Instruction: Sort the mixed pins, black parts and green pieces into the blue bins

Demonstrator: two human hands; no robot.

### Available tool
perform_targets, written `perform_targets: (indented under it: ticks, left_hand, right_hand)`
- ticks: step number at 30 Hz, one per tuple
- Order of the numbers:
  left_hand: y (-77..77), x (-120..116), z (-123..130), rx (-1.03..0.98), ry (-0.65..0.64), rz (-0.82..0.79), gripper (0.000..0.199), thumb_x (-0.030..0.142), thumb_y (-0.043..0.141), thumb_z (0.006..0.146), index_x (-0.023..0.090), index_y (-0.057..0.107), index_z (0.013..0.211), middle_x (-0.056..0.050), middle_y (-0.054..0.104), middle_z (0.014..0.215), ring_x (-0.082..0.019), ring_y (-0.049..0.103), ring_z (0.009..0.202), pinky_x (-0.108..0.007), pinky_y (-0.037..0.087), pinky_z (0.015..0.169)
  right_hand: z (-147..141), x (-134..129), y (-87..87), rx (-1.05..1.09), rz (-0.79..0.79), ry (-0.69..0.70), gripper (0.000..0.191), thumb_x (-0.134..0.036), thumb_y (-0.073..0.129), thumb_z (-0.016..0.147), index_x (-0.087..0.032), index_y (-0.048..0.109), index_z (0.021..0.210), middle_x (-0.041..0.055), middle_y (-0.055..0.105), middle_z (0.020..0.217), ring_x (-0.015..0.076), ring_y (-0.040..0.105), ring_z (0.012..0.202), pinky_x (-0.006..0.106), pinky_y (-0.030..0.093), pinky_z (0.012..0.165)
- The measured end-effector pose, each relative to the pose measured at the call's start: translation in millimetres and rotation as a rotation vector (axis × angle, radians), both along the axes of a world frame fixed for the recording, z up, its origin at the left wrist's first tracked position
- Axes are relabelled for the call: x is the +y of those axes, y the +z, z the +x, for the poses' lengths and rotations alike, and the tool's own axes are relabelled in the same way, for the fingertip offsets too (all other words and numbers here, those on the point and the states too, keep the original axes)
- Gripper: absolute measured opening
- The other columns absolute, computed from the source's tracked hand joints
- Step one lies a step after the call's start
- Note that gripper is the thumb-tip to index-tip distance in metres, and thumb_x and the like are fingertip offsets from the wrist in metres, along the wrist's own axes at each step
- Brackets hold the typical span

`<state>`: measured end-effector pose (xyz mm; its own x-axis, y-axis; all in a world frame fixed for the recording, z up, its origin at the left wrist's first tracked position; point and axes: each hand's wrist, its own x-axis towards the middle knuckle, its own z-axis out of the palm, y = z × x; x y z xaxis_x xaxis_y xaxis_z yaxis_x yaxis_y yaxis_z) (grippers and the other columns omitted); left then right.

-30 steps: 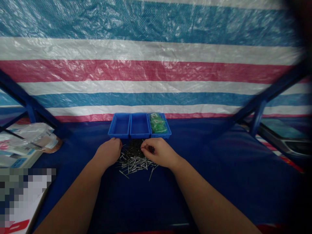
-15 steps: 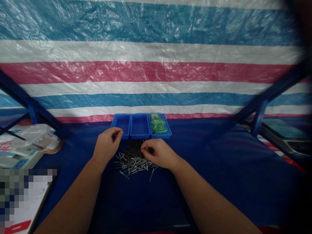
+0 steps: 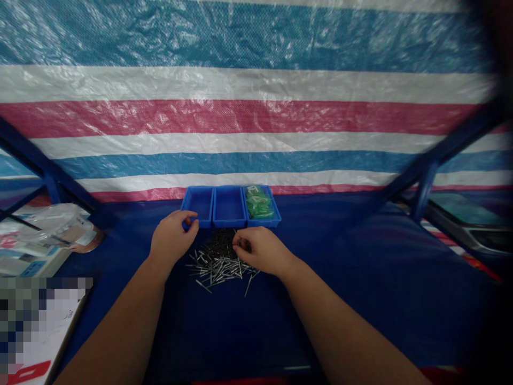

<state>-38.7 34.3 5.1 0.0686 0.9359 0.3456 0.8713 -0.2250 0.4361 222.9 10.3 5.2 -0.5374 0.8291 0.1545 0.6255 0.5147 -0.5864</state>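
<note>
A heap of thin metal pins (image 3: 222, 266), dark toward the back and silvery in front, lies on the blue tabletop (image 3: 224, 331). Just left of the heap and near the left blue bin (image 3: 200, 203), my left hand (image 3: 173, 238) is closed, thumb against fingertips; whatever it pinches is too small to make out. My right hand (image 3: 262, 248) hovers at the heap's right side with fingers curled around several dark pieces, which look like the dark pins of the heap. Its fingertips hide part of the pile.
Beside the left bin stand a middle blue bin (image 3: 229, 206) and a right one holding green plastic packets (image 3: 259, 203). A lidded clear cup (image 3: 76, 230) is at the left, with a notebook or box (image 3: 52, 331) nearer. Blue frame posts (image 3: 428, 182) flank a striped tarp (image 3: 240, 117).
My left hand has shifted slightly left and down. My right hand stays at the heap's right side, fingers still curled. The whole view has moved a little.
</note>
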Motion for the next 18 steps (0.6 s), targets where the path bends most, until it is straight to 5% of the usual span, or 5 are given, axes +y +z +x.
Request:
perform_targets:
  ticks: [6,13,18]
  left_hand:
    - [5.8,-4.9,3.4,0.078,0.018,-0.051,0.021,0.034,0.06,0.086,0.024,0.074,0.098,-0.001,0.069,0.081,-0.018,0.061,0.072,-0.031,0.045,0.069]
    - [6.3,-4.8,6.0,0.038,-0.026,-0.024,0.019,0.03,0.06,0.087,0.023,0.074,0.097,-0.001,0.067,0.079,-0.016,0.059,0.07,-0.03,0.045,0.07]
    - [10.4,-9.8,11.7,-0.056,-0.284,0.045,0.021,0.024,0.054,0.09,0.02,0.072,0.101,-0.002,0.063,0.075,-0.015,0.058,0.068,-0.029,0.044,0.066]
  right_hand:
    - [-1.6,-3.6,-2.1,-0.018,0.076,-0.002,0.028,-0.024,0.067,0.084,-0.021,0.069,0.112,0.0022,0.066,0.089,0.0152,0.061,0.079,0.028,0.045,0.072]
    - [-7.3,-6.5,-0.2,-0.087,0.065,-0.013,0.024,-0.024,0.062,0.088,-0.02,0.072,0.11,0.0061,0.065,0.102,0.0159,0.062,0.081,0.03,0.048,0.076]
    - [-11.0,-6.8,-1.0,-0.088,0.077,-0.024,0.018,-0.019,0.062,0.086,-0.021,0.073,0.101,0.0052,0.065,0.097,0.0159,0.061,0.08,0.029,0.046,0.073]
